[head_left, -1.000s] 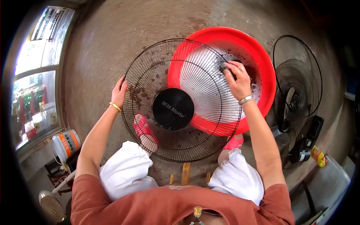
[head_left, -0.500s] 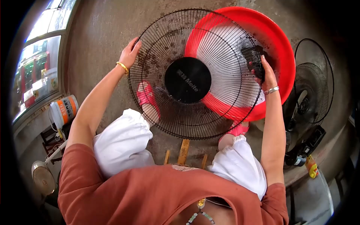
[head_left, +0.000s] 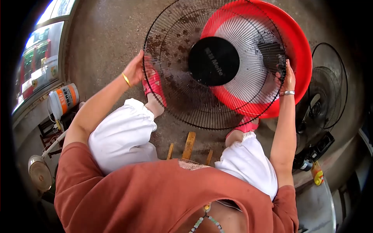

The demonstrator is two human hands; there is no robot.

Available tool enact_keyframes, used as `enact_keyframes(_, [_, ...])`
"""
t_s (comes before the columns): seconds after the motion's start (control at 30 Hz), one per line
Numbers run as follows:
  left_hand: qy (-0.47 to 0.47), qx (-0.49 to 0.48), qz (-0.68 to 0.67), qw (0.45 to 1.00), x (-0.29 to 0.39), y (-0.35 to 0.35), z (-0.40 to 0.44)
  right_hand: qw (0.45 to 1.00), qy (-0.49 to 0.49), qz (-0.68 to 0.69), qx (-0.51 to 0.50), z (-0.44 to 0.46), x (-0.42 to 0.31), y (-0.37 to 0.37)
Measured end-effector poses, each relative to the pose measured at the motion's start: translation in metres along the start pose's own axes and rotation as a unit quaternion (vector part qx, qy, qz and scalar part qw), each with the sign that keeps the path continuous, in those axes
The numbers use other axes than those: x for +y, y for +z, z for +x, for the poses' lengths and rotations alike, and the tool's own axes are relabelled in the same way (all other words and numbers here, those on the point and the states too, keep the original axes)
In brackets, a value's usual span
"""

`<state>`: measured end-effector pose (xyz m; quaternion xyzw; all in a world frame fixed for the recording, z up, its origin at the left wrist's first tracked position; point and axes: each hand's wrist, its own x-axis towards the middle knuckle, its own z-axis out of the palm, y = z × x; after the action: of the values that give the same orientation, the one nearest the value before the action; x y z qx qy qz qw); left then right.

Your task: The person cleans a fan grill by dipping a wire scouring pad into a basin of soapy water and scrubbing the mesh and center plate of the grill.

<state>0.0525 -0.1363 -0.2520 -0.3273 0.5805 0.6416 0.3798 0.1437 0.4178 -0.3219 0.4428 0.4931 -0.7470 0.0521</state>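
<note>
A round black wire fan grille [head_left: 176, 99] with a lettered black centre disc [head_left: 213, 61] is held out over my feet and partly over a red basin [head_left: 304, 64]. My left hand [head_left: 136, 69] grips the left rim, its fingers seen through the wires. On the right rim, my right hand [head_left: 288, 79] holds the grille with its fingers behind the wires. White suds [head_left: 248, 42] show in the basin through the grille. A black shape [head_left: 272, 54] lies behind the wires near my right hand; I cannot tell what it is.
A standing fan [head_left: 320, 99] with an exposed wire guard stands at the right. On the left are a white and orange bucket [head_left: 63, 101] and a small pale fan [head_left: 40, 173]. A yellow bottle [head_left: 318, 176] is at the lower right. Wooden slats [head_left: 189, 145] show between my knees.
The grille has moved right and away from me and turned slightly clockwise. My left hand has come lower on its rim. My right hand has shifted slightly right with it.
</note>
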Motion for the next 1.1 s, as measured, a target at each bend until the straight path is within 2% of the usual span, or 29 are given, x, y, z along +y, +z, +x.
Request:
enact_keyframes(0.07, [-0.005, 0.034, -0.024, 0.999, -0.022, 0.009, -0.008, 1.000, -0.021, 0.001, 0.014, 0.006, 0.002, -0.003])
enact_keyframes(0.13, [0.002, 0.094, 0.019, 0.995, -0.012, 0.020, -0.011, 0.998, -0.044, -0.019, 0.048, 0.008, 0.003, -0.003])
enact_keyframes(0.2, [0.026, 0.149, 0.058, 0.987, 0.003, 0.011, 0.006, 0.980, -0.116, -0.099, 0.131, 0.027, 0.015, -0.009])
enact_keyframes(0.23, [0.038, 0.152, 0.073, 0.985, 0.016, 0.022, -0.001, 0.953, -0.196, -0.163, 0.162, 0.051, 0.030, -0.021])
enact_keyframes(0.3, [0.073, 0.185, 0.090, 0.976, 0.027, 0.031, -0.002, 0.888, -0.323, -0.271, 0.181, 0.049, 0.029, -0.018])
enact_keyframes(0.33, [0.088, 0.202, 0.100, 0.970, 0.031, 0.034, -0.003, 0.825, -0.379, -0.379, 0.180, 0.055, 0.034, -0.023])
enact_keyframes(0.4, [0.091, 0.211, 0.100, 0.968, 0.033, 0.036, -0.004, 0.653, -0.464, -0.575, 0.165, 0.061, 0.041, -0.034])
enact_keyframes(0.43, [0.092, 0.218, 0.099, 0.967, 0.033, 0.036, -0.002, 0.690, -0.396, -0.596, 0.113, 0.056, 0.041, -0.036])
enact_keyframes(0.53, [0.108, 0.238, 0.088, 0.961, 0.030, 0.031, 0.001, 0.794, -0.273, -0.528, 0.127, 0.029, 0.010, -0.030])
enact_keyframes(0.57, [0.119, 0.246, 0.084, 0.958, 0.031, 0.035, 0.000, 0.824, -0.277, -0.480, 0.121, 0.018, -0.002, -0.029])
enact_keyframes(0.67, [0.131, 0.259, 0.082, 0.953, 0.033, 0.039, 0.003, 0.903, -0.343, -0.260, 0.014, -0.015, -0.025, -0.009])
enact_keyframes(0.73, [0.126, 0.259, 0.086, 0.954, 0.034, 0.032, 0.009, 0.854, -0.441, -0.276, 0.030, -0.025, -0.022, 0.019])
enact_keyframes(0.77, [0.126, 0.257, 0.091, 0.954, 0.035, 0.033, 0.009, 0.808, -0.469, -0.349, 0.076, -0.039, -0.021, 0.036])
enact_keyframes(0.8, [0.128, 0.261, 0.091, 0.952, 0.036, 0.034, 0.011, 0.819, -0.472, -0.316, 0.079, -0.032, -0.012, 0.042])
enact_keyframes(0.87, [0.134, 0.273, 0.091, 0.948, 0.038, 0.035, 0.014, 0.889, -0.359, -0.266, 0.098, -0.001, 0.004, 0.023])
enact_keyframes(0.9, [0.133, 0.281, 0.094, 0.946, 0.041, 0.036, 0.013, 0.900, -0.293, -0.317, 0.062, 0.030, 0.011, -0.006])
enact_keyframes(0.93, [0.128, 0.274, 0.093, 0.949, 0.041, 0.035, 0.012, 0.978, -0.132, -0.154, 0.038, 0.036, 0.011, -0.016])
enact_keyframes(1.0, [0.120, 0.261, 0.088, 0.954, 0.043, 0.031, 0.015, 0.957, -0.177, -0.222, 0.060, 0.019, 0.000, -0.024])
enact_keyframes(1.07, [0.136, 0.276, 0.091, 0.947, 0.048, 0.029, 0.020, 0.940, -0.300, -0.132, 0.090, -0.001, -0.011, -0.018])
enact_keyframes(1.1, [0.136, 0.280, 0.094, 0.946, 0.045, 0.033, 0.019, 0.931, -0.348, -0.098, 0.050, -0.029, -0.024, -0.001])
